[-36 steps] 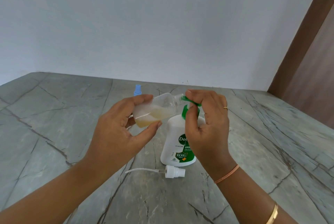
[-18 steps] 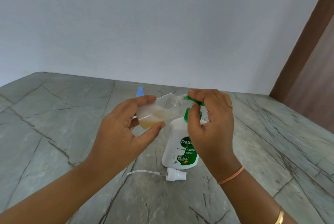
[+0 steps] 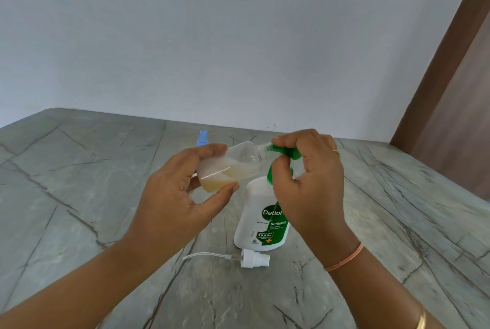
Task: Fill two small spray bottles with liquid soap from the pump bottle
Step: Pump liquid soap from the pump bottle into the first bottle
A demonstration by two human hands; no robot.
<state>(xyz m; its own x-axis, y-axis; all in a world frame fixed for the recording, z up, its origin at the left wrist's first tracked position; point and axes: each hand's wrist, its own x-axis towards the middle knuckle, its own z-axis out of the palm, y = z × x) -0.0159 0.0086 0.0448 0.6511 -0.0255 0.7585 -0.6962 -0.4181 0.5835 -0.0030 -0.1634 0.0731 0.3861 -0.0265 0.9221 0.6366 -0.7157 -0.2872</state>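
My left hand (image 3: 175,204) grips a small clear spray bottle (image 3: 230,165), tilted on its side with its open neck against the green pump nozzle. Yellowish soap fills roughly its lower half. My right hand (image 3: 310,182) is closed over the green pump head (image 3: 287,152) of the white pump bottle (image 3: 258,220), which stands on the marble table. The removed white spray cap (image 3: 254,259) with its thin tube lies on the table in front of the pump bottle. A second spray bottle with a blue cap (image 3: 202,137) stands behind my left hand, mostly hidden.
The grey veined marble table (image 3: 79,196) runs to a white wall at the back. A brown wooden door frame (image 3: 450,76) stands at the right.
The camera view has tilted up a little, so hands and bottles sit slightly lower in frame. Both hands keep the same hold; the small bottle stays at the nozzle.
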